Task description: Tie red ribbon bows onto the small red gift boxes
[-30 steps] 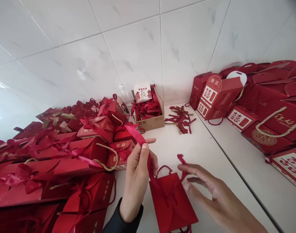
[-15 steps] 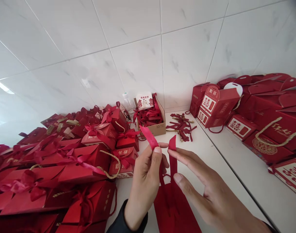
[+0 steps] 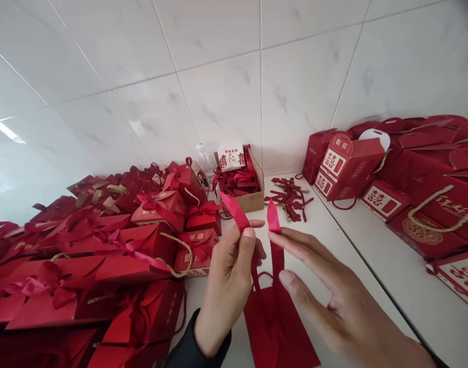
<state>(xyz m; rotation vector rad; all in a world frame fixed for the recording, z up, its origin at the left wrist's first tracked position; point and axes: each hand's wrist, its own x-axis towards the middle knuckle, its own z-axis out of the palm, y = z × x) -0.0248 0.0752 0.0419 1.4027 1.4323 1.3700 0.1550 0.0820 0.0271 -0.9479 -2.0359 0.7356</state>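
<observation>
A flat-topped red gift box [image 3: 291, 327] stands low in front of me, and two red ribbon tails rise from it. My left hand [image 3: 231, 276] pinches one ribbon tail [image 3: 236, 210] between thumb and forefinger, its tip sticking up past them. At the fingertips of my right hand [image 3: 329, 291] is the other ribbon tail [image 3: 274, 217], upright and bent where the straight fingers meet it. The right thumb stays apart from the ribbon. Behind the box top a thin red cord handle [image 3: 265, 276] shows in part.
Many red gift boxes with bows [image 3: 137, 250] crowd the left side. Ahead, a cardboard box [image 3: 252, 202] holds red ribbons and a printed card, beside a clear bottle [image 3: 206, 162]. Loose dark red tied ornaments [image 3: 289, 197] lie nearby. Red boxes and bags [image 3: 352, 163] line the right.
The right ribbon tail sticks up further past my right fingertips and looks straighter. My left hand keeps its pinch. The view has shifted slightly.
</observation>
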